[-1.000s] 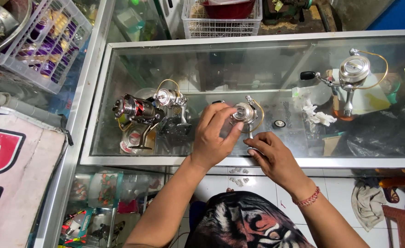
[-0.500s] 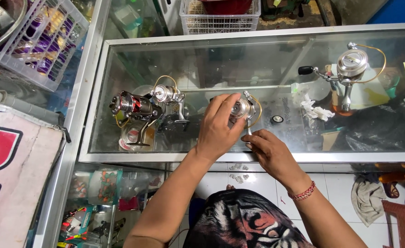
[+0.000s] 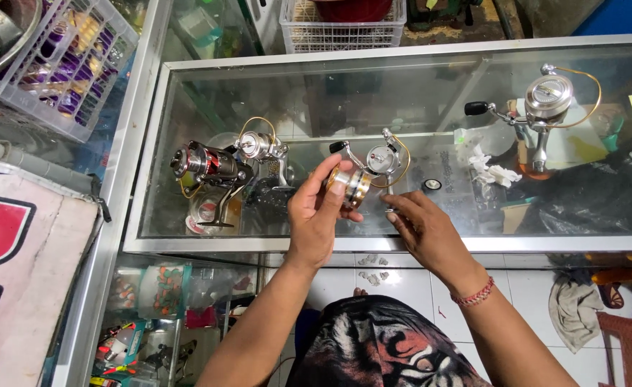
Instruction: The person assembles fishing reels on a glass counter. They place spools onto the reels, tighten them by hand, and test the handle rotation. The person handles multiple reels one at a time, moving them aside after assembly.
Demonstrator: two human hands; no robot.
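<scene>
Two hands work over the glass surface [image 3: 187, 240]: the left hand [image 3: 316, 215] clasps a silver fishing reel [image 3: 370, 168]; the right hand [image 3: 423, 229] pinches something small, unidentifiable.

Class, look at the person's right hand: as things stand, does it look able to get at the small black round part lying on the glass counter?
Probably yes. The right hand rests on the glass counter, and the small black round part lies just beyond its fingertips, with bare glass between them. The reel in the left hand sits off to the side.

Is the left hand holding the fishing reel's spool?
Yes, the left hand grips the gold-and-silver spool at the front of the reel.
</scene>
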